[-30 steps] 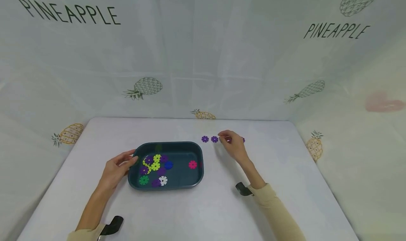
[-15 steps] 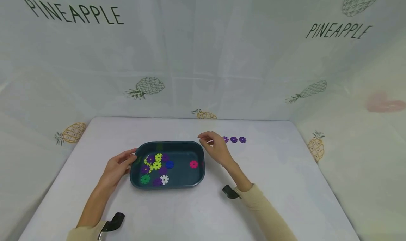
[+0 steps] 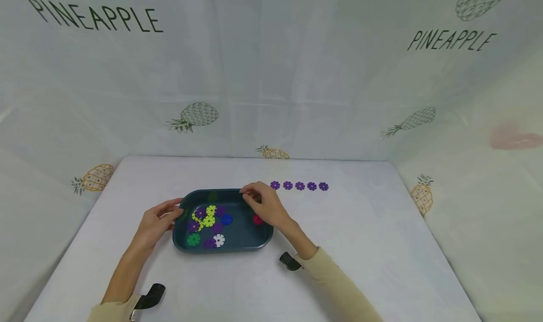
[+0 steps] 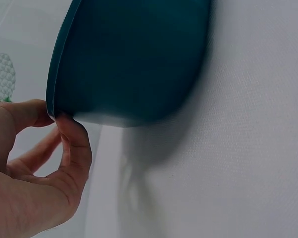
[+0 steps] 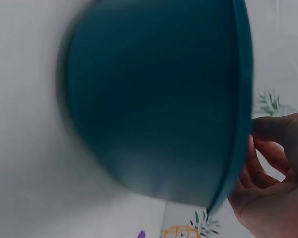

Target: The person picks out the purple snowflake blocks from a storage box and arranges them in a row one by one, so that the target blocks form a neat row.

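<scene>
A dark teal tray [image 3: 243, 242] stands on the table, with several small flower-shaped discs lying mostly in its left half. Yellow discs [image 3: 209, 221], a green disc [image 3: 193, 239], a white disc [image 3: 218, 240] and a blue disc [image 3: 226, 219] are among them, mixed with purple ones. My left hand [image 3: 153, 225] pinches the tray's left rim between thumb and fingers, as the left wrist view also shows. Over the tray's back right part hovers my right hand [image 3: 265, 205], fingers loosely bent, nothing visible in them. It partly covers a red disc [image 3: 258, 219].
Several purple discs [image 3: 300, 186] lie in a spaced row on the white table [image 3: 360, 246], behind and right of the tray. A white curtain [image 3: 271, 67] printed with pineapples rises at the table's back edge and sides.
My right hand has moved left from the purple row to above the tray, uncovering the whole row. The left hand stays on the tray's rim.
</scene>
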Demonstrator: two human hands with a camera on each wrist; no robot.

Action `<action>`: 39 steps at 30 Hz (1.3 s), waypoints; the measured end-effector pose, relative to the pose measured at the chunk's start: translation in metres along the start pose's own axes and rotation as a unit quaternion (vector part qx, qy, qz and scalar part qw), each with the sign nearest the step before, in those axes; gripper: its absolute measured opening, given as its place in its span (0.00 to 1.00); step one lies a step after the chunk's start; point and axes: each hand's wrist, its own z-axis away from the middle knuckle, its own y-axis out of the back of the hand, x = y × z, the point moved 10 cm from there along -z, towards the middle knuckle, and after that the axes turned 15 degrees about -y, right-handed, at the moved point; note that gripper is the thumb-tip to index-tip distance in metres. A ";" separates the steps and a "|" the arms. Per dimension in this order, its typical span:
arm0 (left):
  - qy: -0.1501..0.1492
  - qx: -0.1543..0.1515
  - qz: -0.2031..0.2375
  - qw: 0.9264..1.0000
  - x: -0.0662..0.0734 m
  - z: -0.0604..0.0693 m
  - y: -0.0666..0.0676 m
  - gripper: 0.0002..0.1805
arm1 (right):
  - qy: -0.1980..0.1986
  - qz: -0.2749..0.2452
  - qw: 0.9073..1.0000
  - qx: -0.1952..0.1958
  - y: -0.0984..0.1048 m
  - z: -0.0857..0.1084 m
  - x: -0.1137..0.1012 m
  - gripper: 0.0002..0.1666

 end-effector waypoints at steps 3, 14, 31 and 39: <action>-0.002 -0.003 -0.009 1.000 0.000 0.001 -0.001 0.30 | 0.012 0.000 1.000 -0.012 -0.012 0.001 -0.004 0.09; -0.032 -0.009 -0.008 0.999 0.002 0.001 -0.004 0.32 | 0.017 0.013 0.998 -0.063 -0.053 0.004 -0.008 0.09; -0.060 0.008 -0.019 0.998 0.006 -0.001 -0.001 0.29 | -0.005 0.076 0.987 -0.140 -0.089 0.006 0.006 0.12; -0.060 0.007 -0.016 0.998 0.006 -0.002 0.000 0.30 | 0.021 0.179 0.965 -0.191 -0.104 0.013 0.003 0.19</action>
